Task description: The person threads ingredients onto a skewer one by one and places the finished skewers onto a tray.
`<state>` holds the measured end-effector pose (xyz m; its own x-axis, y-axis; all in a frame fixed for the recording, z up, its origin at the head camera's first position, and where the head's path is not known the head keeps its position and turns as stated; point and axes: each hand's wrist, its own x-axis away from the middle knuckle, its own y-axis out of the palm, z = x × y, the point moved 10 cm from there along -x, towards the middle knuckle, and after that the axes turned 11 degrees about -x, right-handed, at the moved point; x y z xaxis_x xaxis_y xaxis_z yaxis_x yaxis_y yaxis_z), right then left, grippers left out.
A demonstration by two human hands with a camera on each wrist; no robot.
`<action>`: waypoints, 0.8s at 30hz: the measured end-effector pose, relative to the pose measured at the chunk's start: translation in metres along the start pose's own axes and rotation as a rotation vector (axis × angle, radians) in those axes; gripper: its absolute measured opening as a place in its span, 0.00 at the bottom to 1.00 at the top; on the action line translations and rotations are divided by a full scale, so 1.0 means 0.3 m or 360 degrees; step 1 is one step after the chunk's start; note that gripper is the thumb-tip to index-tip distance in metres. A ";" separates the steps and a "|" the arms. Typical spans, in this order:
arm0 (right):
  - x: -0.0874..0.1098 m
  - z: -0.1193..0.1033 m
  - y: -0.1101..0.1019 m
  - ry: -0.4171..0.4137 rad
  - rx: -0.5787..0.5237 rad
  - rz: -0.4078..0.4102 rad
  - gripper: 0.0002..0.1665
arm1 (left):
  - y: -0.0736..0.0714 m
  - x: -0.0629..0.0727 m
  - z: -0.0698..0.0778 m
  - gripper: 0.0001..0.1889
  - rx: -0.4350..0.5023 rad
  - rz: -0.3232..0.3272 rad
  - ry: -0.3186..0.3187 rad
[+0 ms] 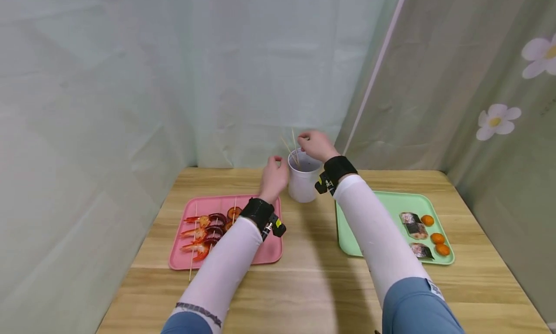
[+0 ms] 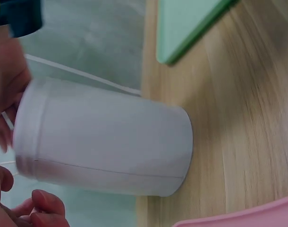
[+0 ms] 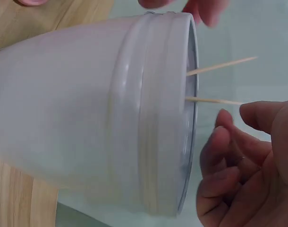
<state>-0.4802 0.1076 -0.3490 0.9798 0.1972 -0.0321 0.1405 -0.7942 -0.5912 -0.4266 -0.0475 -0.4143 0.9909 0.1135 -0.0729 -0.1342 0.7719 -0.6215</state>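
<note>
Our left hand (image 1: 274, 177), loosely curled, hovers beside the cup (image 1: 302, 187) on the desk (image 1: 282, 295). Our right hand (image 1: 320, 146), thumb and fingertips apart, is beside the two sticks (image 3: 222, 65) inside.

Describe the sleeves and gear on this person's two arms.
Left and right alike: a white undersleeve emerging from a blue sleeve, with a black wristband carrying a small black device marked in yellow. A dark grey strip crosses the left undersleeve; a white tag with dark marks sits on the right blue sleeve.
</note>
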 end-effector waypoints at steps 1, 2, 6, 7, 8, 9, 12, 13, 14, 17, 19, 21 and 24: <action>-0.003 -0.006 0.003 -0.0006 0.0013 0.0011 0.27 | 0.004 -0.004 0.002 0.24 -0.0028 0.0014 -0.0008; -0.006 -0.013 0.005 -0.0013 0.0025 0.0025 0.27 | 0.007 -0.008 0.003 0.24 -0.0063 0.0023 -0.0015; -0.016 -0.030 0.017 -0.0054 0.0040 0.0072 0.26 | 0.020 -0.015 0.002 0.26 -0.0167 0.0044 -0.0034; -0.017 -0.032 0.020 -0.0063 0.0039 0.0083 0.25 | 0.024 -0.015 0.001 0.27 -0.0183 0.0043 -0.0038; -0.018 -0.033 0.023 -0.0071 0.0034 0.0089 0.24 | 0.028 -0.014 0.001 0.27 -0.0199 0.0039 -0.0041; -0.018 -0.033 0.026 -0.0077 0.0033 0.0093 0.24 | 0.032 -0.013 0.000 0.28 -0.0209 0.0037 -0.0044; -0.021 -0.032 0.033 -0.0084 0.0028 0.0107 0.22 | 0.039 -0.013 -0.001 0.30 -0.0238 0.0028 -0.0052; -0.021 -0.032 0.033 -0.0087 0.0028 0.0113 0.22 | 0.040 -0.013 0.000 0.30 -0.0241 0.0028 -0.0051; -0.022 -0.032 0.034 -0.0087 0.0026 0.0117 0.21 | 0.040 -0.013 0.002 0.30 -0.0243 0.0028 -0.0050; -0.022 -0.031 0.030 -0.0088 0.0030 0.0138 0.19 | 0.040 -0.014 0.009 0.29 -0.0239 0.0030 -0.0039; -0.020 -0.029 0.025 -0.0080 0.0037 0.0156 0.18 | 0.041 -0.015 0.013 0.29 -0.0248 0.0027 -0.0026; -0.018 -0.024 0.017 -0.0072 0.0060 0.0181 0.16 | 0.044 -0.015 0.012 0.29 -0.0274 0.0019 -0.0021; -0.014 -0.013 0.005 -0.0051 0.0114 0.0209 0.16 | 0.047 -0.017 0.011 0.29 -0.0313 0.0018 -0.0002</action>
<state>-0.4834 0.1034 -0.3467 0.9839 0.1137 -0.1382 -0.0002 -0.7716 -0.6361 -0.4336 -0.0353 -0.4200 0.9893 0.1220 -0.0799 -0.1396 0.6334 -0.7611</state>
